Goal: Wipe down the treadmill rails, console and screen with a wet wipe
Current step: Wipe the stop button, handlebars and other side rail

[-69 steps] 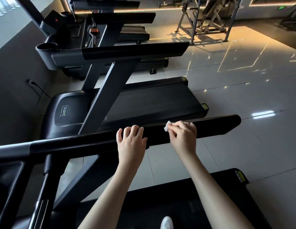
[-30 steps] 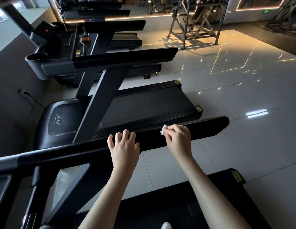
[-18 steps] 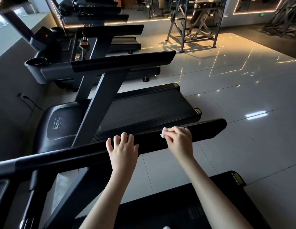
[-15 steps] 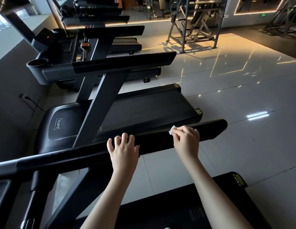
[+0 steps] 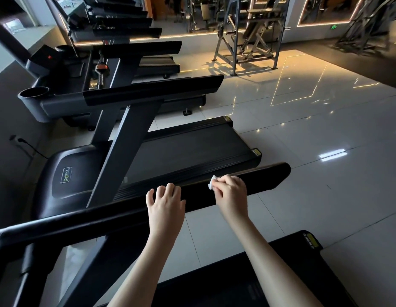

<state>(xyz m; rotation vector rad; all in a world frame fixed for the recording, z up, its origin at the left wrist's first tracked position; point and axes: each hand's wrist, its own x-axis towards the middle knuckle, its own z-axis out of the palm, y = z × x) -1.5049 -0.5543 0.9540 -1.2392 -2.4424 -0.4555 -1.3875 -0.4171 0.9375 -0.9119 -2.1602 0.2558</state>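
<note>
Though small, crumpled white wet wipe (image 5: pixel 212 182) against glossy black rail (image 5: pixel 266 176)

Single head-worn wide-angle view. Placed above and just behind the rail (image 5: pixel 265 178), facing forward and down across it. Close to the rail; farther from the treadmill (image 5: pixel 192 149) beyond the rail, well apart from the rack (image 5: pixel 255 29) far beyond it.

The neighbouring treadmill's motor cover (image 5: pixel 66 196) carries a green-outlined badge (image 5: pixel 67 175) reading "DHZ".
</note>
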